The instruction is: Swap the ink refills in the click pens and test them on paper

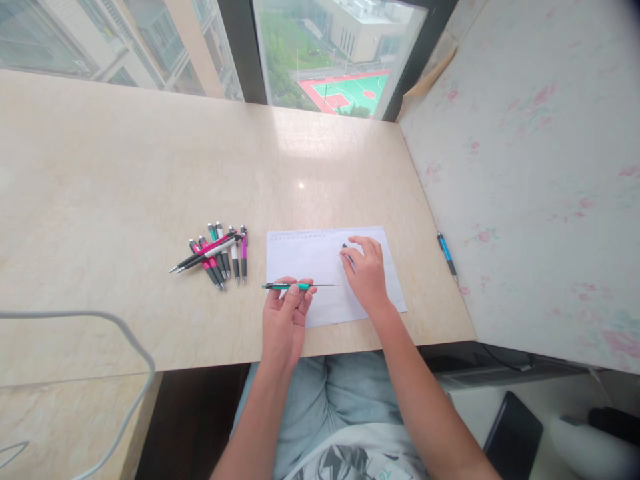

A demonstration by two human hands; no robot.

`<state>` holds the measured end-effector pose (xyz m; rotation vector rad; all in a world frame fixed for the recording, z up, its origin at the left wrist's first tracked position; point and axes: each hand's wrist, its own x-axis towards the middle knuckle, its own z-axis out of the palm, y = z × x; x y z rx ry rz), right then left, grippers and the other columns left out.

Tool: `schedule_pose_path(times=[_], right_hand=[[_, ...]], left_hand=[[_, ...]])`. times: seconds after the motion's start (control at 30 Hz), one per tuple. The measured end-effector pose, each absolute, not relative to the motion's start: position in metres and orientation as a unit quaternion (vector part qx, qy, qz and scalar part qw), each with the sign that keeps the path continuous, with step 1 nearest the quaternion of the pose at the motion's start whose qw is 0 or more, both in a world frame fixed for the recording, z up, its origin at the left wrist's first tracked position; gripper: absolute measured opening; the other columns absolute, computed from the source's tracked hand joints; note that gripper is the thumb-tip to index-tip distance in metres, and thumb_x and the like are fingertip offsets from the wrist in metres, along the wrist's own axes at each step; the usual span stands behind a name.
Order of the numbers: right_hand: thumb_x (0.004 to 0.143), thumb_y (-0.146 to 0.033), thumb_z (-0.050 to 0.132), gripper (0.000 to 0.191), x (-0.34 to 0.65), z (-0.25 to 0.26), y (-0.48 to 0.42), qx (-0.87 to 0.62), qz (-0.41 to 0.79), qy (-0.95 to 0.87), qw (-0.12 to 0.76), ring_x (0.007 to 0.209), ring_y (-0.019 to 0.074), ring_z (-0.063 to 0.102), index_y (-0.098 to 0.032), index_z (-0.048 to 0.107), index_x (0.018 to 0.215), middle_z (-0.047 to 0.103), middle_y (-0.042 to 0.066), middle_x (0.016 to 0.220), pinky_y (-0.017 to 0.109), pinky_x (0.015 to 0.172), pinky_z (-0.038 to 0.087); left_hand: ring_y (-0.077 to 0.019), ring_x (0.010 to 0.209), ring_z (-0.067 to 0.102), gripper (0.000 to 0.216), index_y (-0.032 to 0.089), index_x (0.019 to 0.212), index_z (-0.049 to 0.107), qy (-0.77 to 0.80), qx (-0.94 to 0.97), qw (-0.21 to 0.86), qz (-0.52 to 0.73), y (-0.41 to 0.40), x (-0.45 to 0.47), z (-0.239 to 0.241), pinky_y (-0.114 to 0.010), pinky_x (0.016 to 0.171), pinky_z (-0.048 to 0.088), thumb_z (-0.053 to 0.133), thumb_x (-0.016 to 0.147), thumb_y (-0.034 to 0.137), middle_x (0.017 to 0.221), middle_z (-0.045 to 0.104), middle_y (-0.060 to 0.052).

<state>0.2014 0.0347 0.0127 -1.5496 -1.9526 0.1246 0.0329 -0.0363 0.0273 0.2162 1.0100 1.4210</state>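
The left hand holds the green pen, its thin bare rod pointing to three o'clock, over the nine o'clock side of the paper. The right hand, at two o'clock from the left, pinches one small dark piece. A pile of pens lies at nine o'clock from this paper.

Bright daylight from the window glares softly on the countertop.

Pale blue jeans are worn with a white top bearing dark grey print.
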Motion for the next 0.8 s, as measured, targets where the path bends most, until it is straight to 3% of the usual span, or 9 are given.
schedule_pose_path(times=[0.17,0.3,0.4,0.53,0.8], right_hand=[[0.092,-0.014,0.049,0.022,0.206,0.019,0.026,-0.587,0.08,-0.726,0.35,0.115,0.0259,0.052,-0.018,0.067,0.103,0.063,0.013,0.116,0.047,0.101,0.044],[0.097,-0.019,0.045,0.023,0.206,0.036,0.004,-0.569,0.186,-0.706,0.378,0.1,0.0209,0.061,-0.021,0.063,0.11,0.067,0.008,0.105,0.04,0.09,0.051],[0.096,-0.023,0.05,0.017,0.201,0.047,-0.015,-0.516,0.243,-0.747,0.342,0.097,0.0198,0.062,-0.021,0.065,0.104,0.067,0.007,0.101,0.035,0.087,0.051],[0.095,-0.021,0.053,0.015,0.2,0.049,-0.027,-0.505,0.233,-0.778,0.293,0.088,0.0196,0.06,-0.021,0.068,0.093,0.066,0.006,0.087,0.033,0.081,0.05],[0.092,-0.018,0.054,0.014,0.224,0.05,-0.032,-0.568,0.208,-0.761,0.232,0.085,0.0195,0.06,-0.022,0.067,0.09,0.066,0.004,0.086,0.031,0.078,0.048]], left_hand=[[-0.0127,0.082,0.072,0.026,0.02,0.095,0.061,0.449,0.093,0.639,0.618,-0.036,0.032,0.028,-0.021,0.076,0.055,0.077,0.076,0.026,0.092,0.075,-0.005],[-0.0136,0.082,0.072,0.026,0.02,0.095,0.06,0.456,0.114,0.635,0.613,-0.037,0.034,0.03,-0.023,0.076,0.055,0.077,0.077,0.028,0.092,0.075,-0.005],[-0.015,0.08,0.072,0.026,0.02,0.096,0.06,0.462,0.151,0.634,0.602,-0.038,0.037,0.032,-0.026,0.077,0.055,0.076,0.077,0.03,0.091,0.074,-0.005],[-0.0164,0.078,0.071,0.029,0.018,0.097,0.061,0.472,0.195,0.633,0.582,-0.04,0.039,0.034,-0.031,0.078,0.056,0.076,0.077,0.032,0.092,0.074,-0.007],[-0.0125,0.075,0.069,0.026,0.018,0.093,0.061,0.503,0.145,0.562,0.641,-0.035,0.029,0.032,-0.023,0.071,0.053,0.076,0.076,0.031,0.09,0.073,-0.005]])
